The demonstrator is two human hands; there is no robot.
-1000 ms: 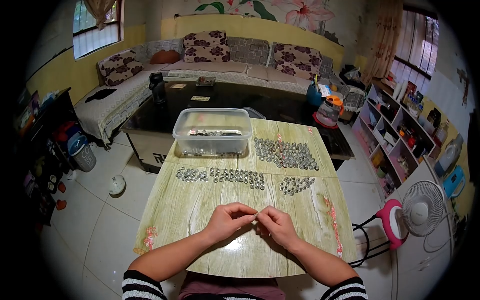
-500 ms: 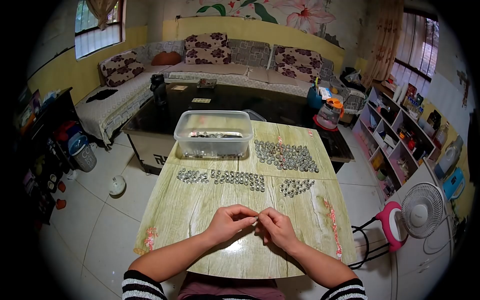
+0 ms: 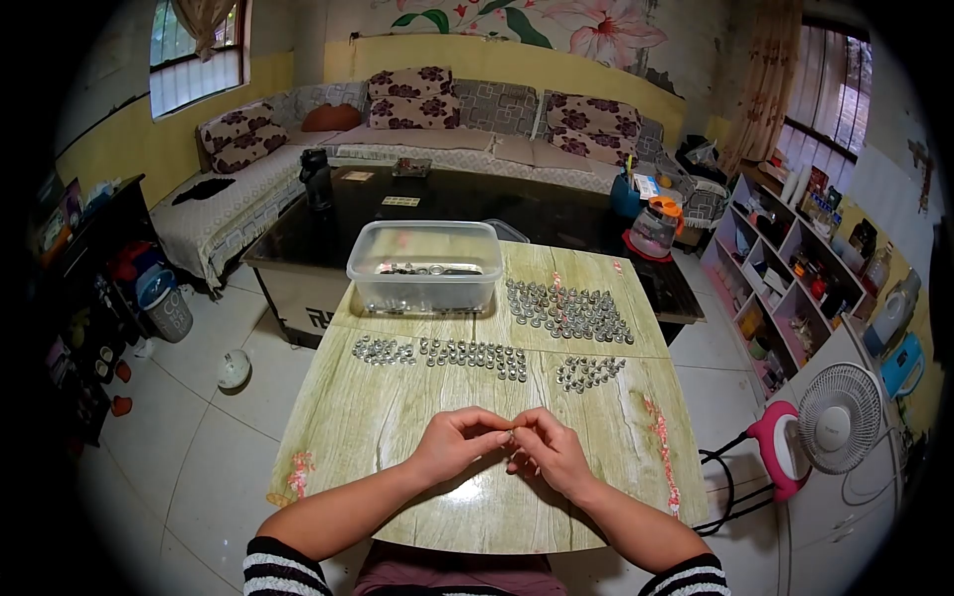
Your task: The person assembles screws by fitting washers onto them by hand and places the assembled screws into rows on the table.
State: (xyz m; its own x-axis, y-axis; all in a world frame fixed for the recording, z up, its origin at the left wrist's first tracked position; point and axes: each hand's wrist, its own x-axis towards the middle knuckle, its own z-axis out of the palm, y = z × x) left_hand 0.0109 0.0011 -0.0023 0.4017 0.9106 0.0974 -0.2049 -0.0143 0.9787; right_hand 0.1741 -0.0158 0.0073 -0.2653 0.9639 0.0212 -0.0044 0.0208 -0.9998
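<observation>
Close together over the near part of the table [image 3: 348, 437], my left hand [image 3: 460, 444] and my right hand [image 3: 552, 452] meet at their fingertips. Both are closed in a pinch around one small metal piece [image 3: 511, 437], mostly covered by the fingers. Beyond them stand rows of small silvery metal parts: a group at the left [image 3: 383, 351], a middle group [image 3: 475, 358], a small cluster at the right [image 3: 589, 373] and a large block [image 3: 566, 310] farther back. A clear plastic box [image 3: 424, 293] at the far left edge holds more metal bits.
A dark coffee table [image 3: 447, 194] adjoins the far edge, carrying a black bottle [image 3: 315, 179] and a jug with an orange lid [image 3: 656, 226]. To the right are a pink and white fan [image 3: 835, 422] and a shelf unit [image 3: 785, 268]. A sofa [image 3: 417, 139] lines the back.
The fingertips of my right hand have shifted slightly around the small metal piece. The arms and the rows of parts look the same.
</observation>
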